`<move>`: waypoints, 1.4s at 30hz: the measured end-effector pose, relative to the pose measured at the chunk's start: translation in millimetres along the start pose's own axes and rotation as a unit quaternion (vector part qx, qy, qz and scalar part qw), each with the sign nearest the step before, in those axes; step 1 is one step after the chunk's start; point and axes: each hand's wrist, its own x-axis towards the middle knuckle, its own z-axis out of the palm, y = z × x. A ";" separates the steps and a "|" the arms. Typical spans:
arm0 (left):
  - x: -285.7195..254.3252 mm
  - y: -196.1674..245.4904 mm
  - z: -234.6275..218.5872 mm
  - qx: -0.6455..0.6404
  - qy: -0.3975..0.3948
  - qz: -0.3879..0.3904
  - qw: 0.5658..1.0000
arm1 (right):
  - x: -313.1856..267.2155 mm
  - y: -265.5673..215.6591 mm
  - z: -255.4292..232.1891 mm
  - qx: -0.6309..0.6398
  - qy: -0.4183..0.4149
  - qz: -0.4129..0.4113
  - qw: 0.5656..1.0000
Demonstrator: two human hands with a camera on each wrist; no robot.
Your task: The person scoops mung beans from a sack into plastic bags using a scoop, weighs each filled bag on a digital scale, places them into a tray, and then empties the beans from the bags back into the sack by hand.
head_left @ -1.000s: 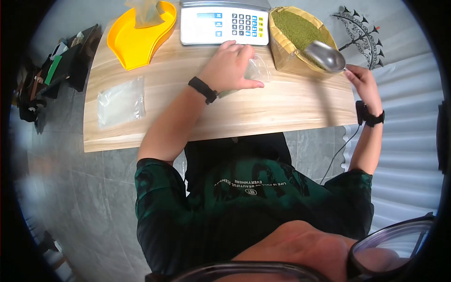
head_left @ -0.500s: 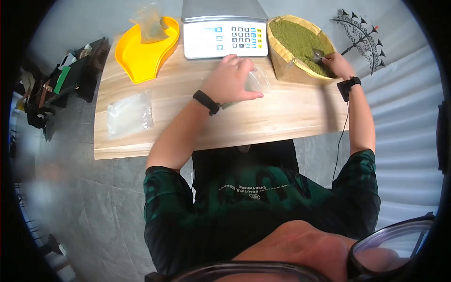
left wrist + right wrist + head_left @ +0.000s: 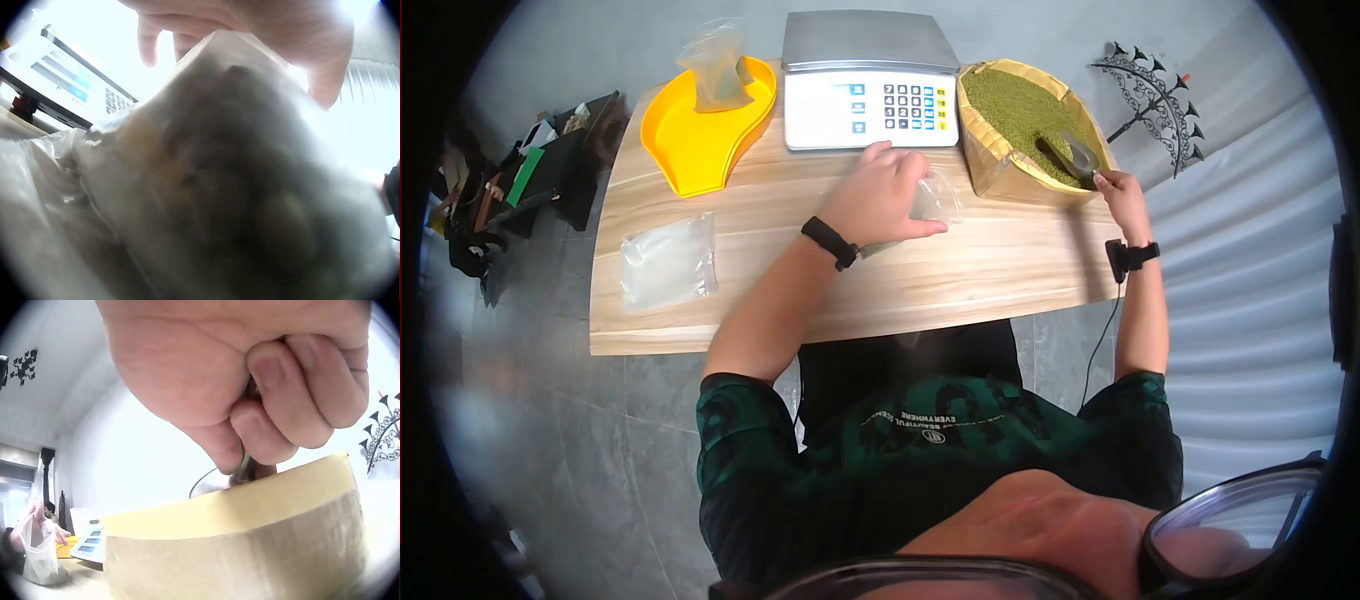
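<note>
My left hand holds a clear plastic bag upright below the scale, its thumb spread away from the curved fingers. The bag fills much of the left wrist view, with dark, blurred contents. At the right, my right hand grips the handle of a metal scoop; its curled fingers show in the right wrist view. The scoop's bowl lies at the surface of green granules inside an open brown paper sack.
A white scale with a grey plate stands behind the left hand. Left of it, a yellow tray holds a filled clear bag. A flat clear bag lies near the table's left edge. A black metal ornament stands beyond the sack.
My right hand has brought the scoop from above the sack's near rim down into the granules, and the scoop's bowl now shows again at their surface. The left hand keeps its place at the bag.
</note>
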 end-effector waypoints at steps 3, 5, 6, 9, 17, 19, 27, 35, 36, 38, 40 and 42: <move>2.0 1.0 -0.3 0.006 -0.011 -0.005 1.000 | -16.0 3.0 9.7 -0.007 0.062 0.007 0.998; 0.9 1.0 0.5 0.006 0.001 0.003 1.000 | -19.3 6.1 16.5 0.004 0.105 0.017 0.994; 0.0 1.2 1.3 0.005 0.000 0.000 1.000 | -19.5 9.1 19.8 0.004 0.102 0.017 0.995; -0.7 0.5 1.7 0.011 0.012 0.005 1.000 | -17.5 12.9 30.1 0.053 0.143 0.018 0.988; -0.8 -0.1 3.6 0.013 0.007 0.004 1.000 | -27.9 -17.7 40.9 0.086 0.183 -0.041 0.978; -0.6 0.3 2.6 0.011 0.008 0.005 1.000 | -31.2 -16.9 37.0 0.130 0.119 -0.018 0.984; -2.2 -1.1 4.8 0.015 0.014 0.011 1.000 | -108.4 -78.9 54.5 0.243 -0.082 -0.049 0.965; -2.4 -2.1 4.1 0.042 0.009 0.026 0.999 | -100.0 -120.9 45.7 0.114 -0.172 -0.158 0.966; -2.7 -2.6 4.3 0.041 0.008 0.025 0.999 | -93.4 -126.5 38.2 0.040 -0.190 -0.174 0.965; -2.6 -1.6 5.0 0.090 0.029 0.062 0.994 | -83.1 -151.1 22.8 0.012 -0.195 -0.190 0.962; -1.9 1.4 2.7 0.091 0.013 0.054 0.994 | -63.5 -163.4 16.8 -0.073 -0.204 -0.311 0.925; -1.5 2.0 2.1 0.093 -0.003 0.047 0.995 | -51.9 -183.2 8.1 -0.126 -0.223 -0.326 0.910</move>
